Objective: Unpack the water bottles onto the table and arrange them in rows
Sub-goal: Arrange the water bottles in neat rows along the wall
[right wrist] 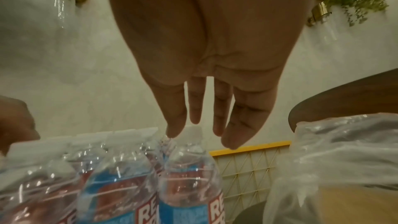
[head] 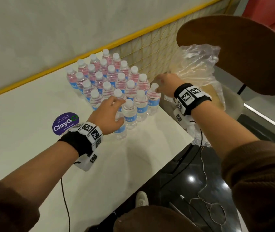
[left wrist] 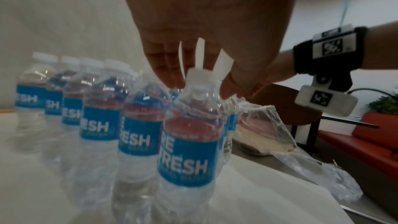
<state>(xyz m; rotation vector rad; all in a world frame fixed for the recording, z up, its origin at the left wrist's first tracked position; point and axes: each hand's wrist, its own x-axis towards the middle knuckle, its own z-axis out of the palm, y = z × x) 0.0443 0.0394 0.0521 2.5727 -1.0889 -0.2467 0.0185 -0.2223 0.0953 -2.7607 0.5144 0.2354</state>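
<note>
Several clear water bottles [head: 107,81] with white caps and blue labels stand in close rows on the white table [head: 33,101]. My left hand [head: 119,111] reaches down over the nearest bottle [head: 121,130] at the front of the group. In the left wrist view its thumb and fingers [left wrist: 172,81] pinch that bottle [left wrist: 187,159] at the cap and neck. My right hand [head: 157,86] hovers at the right end of the group with its fingers straight. Its fingertips [right wrist: 175,130] sit at the cap of the rightmost bottle [right wrist: 189,168], which stands on the table.
Crumpled clear plastic wrap [head: 200,67] lies on a seat just past the table's right edge, below a round brown chair back [head: 242,52]. A purple round sticker [head: 65,123] is on the table to the left. A yellow-edged mesh panel [head: 155,47] backs the bottles.
</note>
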